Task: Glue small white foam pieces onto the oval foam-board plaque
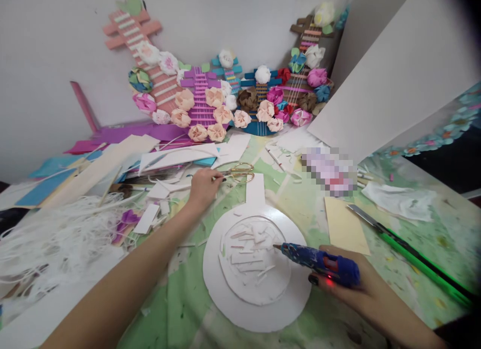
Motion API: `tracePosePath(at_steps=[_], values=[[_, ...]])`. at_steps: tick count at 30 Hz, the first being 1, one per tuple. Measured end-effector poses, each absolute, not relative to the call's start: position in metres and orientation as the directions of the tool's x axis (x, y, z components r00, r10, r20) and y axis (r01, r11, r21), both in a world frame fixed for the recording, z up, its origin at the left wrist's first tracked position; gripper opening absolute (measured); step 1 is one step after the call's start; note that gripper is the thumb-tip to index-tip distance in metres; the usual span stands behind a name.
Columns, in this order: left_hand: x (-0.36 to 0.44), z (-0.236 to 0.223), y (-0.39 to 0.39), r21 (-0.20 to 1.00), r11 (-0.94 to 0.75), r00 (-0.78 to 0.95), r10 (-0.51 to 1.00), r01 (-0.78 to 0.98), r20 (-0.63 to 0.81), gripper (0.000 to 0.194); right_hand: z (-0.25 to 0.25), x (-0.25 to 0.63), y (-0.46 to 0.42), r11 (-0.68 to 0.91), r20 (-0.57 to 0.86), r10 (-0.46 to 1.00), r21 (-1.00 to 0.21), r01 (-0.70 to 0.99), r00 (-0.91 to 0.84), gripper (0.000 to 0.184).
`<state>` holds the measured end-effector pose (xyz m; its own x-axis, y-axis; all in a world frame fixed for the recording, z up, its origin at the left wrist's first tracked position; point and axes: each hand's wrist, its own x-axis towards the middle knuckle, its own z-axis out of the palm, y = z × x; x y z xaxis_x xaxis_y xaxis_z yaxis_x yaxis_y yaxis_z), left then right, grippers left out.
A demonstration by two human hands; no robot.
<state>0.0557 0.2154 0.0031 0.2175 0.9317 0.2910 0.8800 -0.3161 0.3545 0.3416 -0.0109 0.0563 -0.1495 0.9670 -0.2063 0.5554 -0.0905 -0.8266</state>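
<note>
My right hand (355, 274) is wrapped round a blue hot glue gun (323, 264) with a small red light glowing on it. Its metal nozzle points left, over the right part of a white board disc (233, 284). Several short white strips (248, 256) lie scattered on this disc. Beneath it is a larger white round board (259, 316) with a neck at the top. My left hand (205, 188) reaches forward past the disc, fingers pinched at the blades of gold-handled scissors (242, 172). The fingertips partly cover the blades.
A green box cutter (406, 248) lies at right beside a cream card piece (345, 226). White string (75, 238) is heaped at left, near card scraps (147, 218). Flower-decorated guitar shapes (203, 98) lean on the wall. A large white panel (394, 78) slants at back right.
</note>
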Motion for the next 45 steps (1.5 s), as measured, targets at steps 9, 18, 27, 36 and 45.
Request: tracePosePath(at_steps=[9,18,27,36,45], values=[[0.065,0.008,0.229,0.232,-0.161,0.132,0.982,0.959,0.137,0.019,0.054,0.342,-0.011,-0.116,-0.232,0.961,-0.827,0.55,-0.147,0.018],[0.059,0.043,0.233,0.248,-0.184,0.205,0.977,0.951,-0.064,0.018,0.052,0.344,-0.015,-0.117,-0.206,0.972,-0.848,0.518,-0.118,0.018],[0.022,0.101,0.212,0.388,-0.19,0.26,0.956,0.902,-0.135,0.014,0.051,0.346,-0.01,-0.146,-0.243,0.96,-0.86,0.49,-0.14,0.022],[0.073,0.055,0.125,0.472,-0.561,0.613,0.788,0.68,0.054,0.012,0.051,0.357,-0.016,-0.193,-0.243,0.969,-0.869,0.455,-0.053,0.019],[0.091,0.031,0.112,0.277,-0.682,0.65,0.73,0.677,0.211,0.018,0.049,0.359,-0.024,-0.166,-0.187,0.982,-0.867,0.469,0.003,0.019]])
